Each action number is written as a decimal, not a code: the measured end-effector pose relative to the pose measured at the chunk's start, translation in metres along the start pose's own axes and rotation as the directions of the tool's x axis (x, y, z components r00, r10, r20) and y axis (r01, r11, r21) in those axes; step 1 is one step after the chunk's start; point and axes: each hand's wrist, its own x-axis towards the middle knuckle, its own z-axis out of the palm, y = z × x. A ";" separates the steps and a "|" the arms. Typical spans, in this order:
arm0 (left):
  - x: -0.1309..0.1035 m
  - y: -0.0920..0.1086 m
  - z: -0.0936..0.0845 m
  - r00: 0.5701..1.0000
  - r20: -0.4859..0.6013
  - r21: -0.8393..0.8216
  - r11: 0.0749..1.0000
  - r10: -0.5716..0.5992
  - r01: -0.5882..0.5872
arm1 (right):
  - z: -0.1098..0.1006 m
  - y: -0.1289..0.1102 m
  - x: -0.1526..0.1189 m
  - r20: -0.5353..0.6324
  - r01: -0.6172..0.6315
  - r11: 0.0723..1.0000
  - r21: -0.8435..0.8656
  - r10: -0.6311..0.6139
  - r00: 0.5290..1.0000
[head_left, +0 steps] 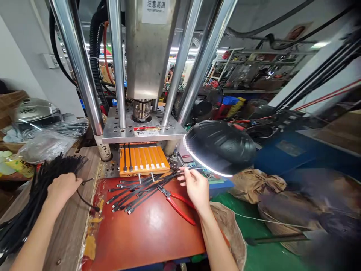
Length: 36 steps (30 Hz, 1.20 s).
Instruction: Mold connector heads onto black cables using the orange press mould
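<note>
My left hand (pixel 63 188) is closed at the edge of a thick bundle of black cables (pixel 24 205). From its fingertips a short black cable (pixel 84 199) sticks out and curves down to the mat's edge. My right hand (pixel 196 186) has thumb and forefinger pinched near the far ends of a pile of black cables (pixel 132 195) with plugs; what lies between the fingertips is too small to tell. Red-handled cutters (pixel 179 207) lie just left of that hand. Beyond the pile sits an orange slotted mold (pixel 145 160), with two cables in its left slots and white pieces in several others.
A press with steel columns (pixel 117 64) and a metal plate (pixel 143 131) stands over the mold. A black lamp (pixel 221 146) with a lit rim hangs right of it. The red-brown mat (pixel 146 233) covers the bench. Sacks (pixel 251 184) stand at right, a helmet (pixel 38 109) at left.
</note>
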 end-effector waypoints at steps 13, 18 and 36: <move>-0.101 0.061 -0.052 0.809 -0.484 -0.410 0.729 0.335 -0.548 | 0.086 -0.128 -0.060 0.348 0.657 0.751 0.061 -0.633 0.691; -0.126 0.086 -0.040 0.719 -0.415 -0.432 0.574 0.558 -0.695 | 0.107 -0.148 -0.071 0.330 0.615 0.780 0.117 -0.615 0.716; -0.131 0.112 -0.092 0.714 -0.507 -0.709 0.238 0.484 -0.664 | 0.065 -0.146 -0.088 0.371 0.599 0.787 0.149 -0.606 0.703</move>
